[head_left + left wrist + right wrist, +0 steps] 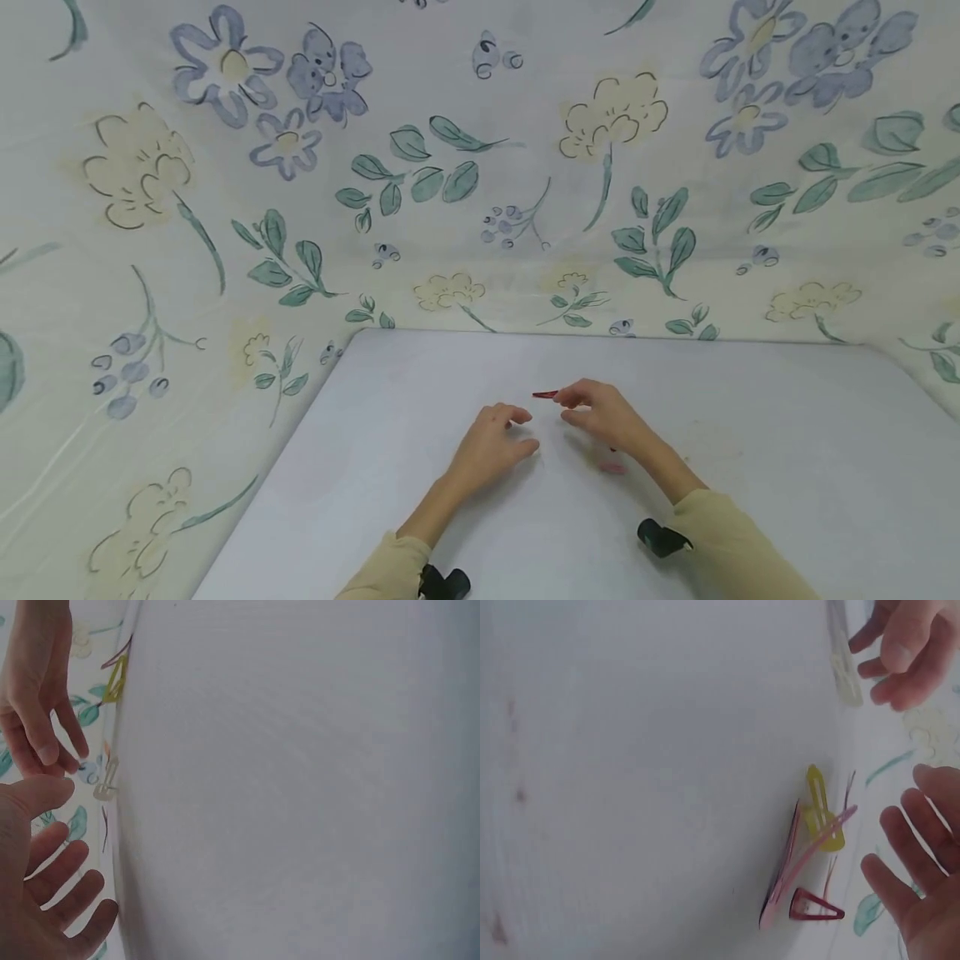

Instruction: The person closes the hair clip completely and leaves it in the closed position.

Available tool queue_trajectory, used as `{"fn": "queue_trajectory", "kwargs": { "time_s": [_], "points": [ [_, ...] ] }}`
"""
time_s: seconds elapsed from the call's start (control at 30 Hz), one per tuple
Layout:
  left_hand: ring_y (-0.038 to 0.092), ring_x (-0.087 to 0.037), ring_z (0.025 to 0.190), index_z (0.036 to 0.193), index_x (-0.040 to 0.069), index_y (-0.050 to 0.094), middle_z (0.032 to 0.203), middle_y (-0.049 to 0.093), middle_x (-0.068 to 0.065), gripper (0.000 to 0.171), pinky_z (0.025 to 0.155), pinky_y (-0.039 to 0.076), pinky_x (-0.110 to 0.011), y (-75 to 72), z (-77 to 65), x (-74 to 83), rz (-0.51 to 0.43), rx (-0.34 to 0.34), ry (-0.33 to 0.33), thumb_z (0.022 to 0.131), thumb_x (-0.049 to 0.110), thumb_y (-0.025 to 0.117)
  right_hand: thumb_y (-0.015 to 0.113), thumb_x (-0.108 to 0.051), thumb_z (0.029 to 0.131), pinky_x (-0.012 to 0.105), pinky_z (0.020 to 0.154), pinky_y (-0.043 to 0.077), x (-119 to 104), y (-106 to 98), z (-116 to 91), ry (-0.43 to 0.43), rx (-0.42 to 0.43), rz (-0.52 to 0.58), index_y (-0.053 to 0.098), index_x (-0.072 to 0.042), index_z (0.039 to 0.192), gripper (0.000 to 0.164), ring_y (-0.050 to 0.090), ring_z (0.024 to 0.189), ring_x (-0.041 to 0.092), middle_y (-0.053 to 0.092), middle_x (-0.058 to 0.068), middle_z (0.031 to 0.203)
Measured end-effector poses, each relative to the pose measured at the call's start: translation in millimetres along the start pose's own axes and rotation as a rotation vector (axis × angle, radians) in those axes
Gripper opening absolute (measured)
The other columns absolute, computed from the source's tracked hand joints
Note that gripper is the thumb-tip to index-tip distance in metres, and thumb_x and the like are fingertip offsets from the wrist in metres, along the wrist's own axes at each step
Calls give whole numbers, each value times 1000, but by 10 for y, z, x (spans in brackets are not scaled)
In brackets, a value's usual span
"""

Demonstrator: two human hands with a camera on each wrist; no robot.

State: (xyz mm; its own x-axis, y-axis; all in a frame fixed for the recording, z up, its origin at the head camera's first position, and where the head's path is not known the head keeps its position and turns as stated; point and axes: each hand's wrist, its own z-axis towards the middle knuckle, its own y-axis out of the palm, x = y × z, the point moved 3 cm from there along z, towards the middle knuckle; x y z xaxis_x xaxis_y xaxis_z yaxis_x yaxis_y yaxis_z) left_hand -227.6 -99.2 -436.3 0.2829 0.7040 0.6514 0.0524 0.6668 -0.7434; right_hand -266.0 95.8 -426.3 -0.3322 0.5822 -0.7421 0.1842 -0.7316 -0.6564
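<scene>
Both hands hover over the white table, fingers loosely bent and nothing held. My left hand (491, 446) has its thumb and fingers spread apart, facing the right hand (603, 412). Just past the right fingertips in the head view is a red snap hair clip (545, 394). A pink hair clip (612, 468) lies beneath the right wrist. Seen from the right wrist, a yellow hair clip (826, 821), a pink clip (802, 859) crossing it and a red triangular clip (816, 905) lie close together. A pale clip (846, 679) lies nearer the left hand.
Floral cloth (525, 167) hangs behind the table and along its left side. The white tabletop (420, 367) carries a few faint stains at right. A black wrist camera (662, 537) sits by the right sleeve, another black camera (446, 582) by the left.
</scene>
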Motion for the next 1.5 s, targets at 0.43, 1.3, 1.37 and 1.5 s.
{"fn": "queue_trajectory", "kwargs": {
  "time_s": [0.43, 1.3, 1.37, 1.5],
  "points": [
    [54, -27, 102, 99, 5, 72, 104, 65, -7, 30, 88, 46, -40, 126, -150, 95, 119, 35, 88, 77, 24, 77, 65, 1, 87, 44, 94, 50, -88, 250, -35, -124, -144, -79, 71, -6, 109, 24, 64, 104, 24, 71, 3, 103],
    [51, -27, 97, 83, 7, 69, 93, 62, -5, 13, 84, 44, -37, 170, -202, 106, 185, 94, 105, 75, 14, 76, 72, -4, 85, 46, 95, 48, -135, 343, -49, -102, -178, -215, 73, -12, 84, 8, 60, 97, 21, 62, -3, 91],
    [51, -28, 97, 83, 7, 69, 91, 62, -5, 10, 85, 45, -37, 167, -195, 99, 191, 100, 110, 76, 12, 74, 72, -4, 86, 45, 94, 48, -129, 344, -47, -96, -177, -209, 73, -11, 86, 6, 60, 97, 21, 63, -4, 90],
    [53, -27, 95, 84, 7, 69, 86, 64, -4, 7, 85, 45, -37, 152, -180, 91, 183, 112, 124, 78, 10, 73, 71, -4, 86, 44, 94, 48, -127, 341, -45, -89, -164, -194, 73, -10, 87, 7, 61, 95, 19, 63, -4, 88]
  ]
}}
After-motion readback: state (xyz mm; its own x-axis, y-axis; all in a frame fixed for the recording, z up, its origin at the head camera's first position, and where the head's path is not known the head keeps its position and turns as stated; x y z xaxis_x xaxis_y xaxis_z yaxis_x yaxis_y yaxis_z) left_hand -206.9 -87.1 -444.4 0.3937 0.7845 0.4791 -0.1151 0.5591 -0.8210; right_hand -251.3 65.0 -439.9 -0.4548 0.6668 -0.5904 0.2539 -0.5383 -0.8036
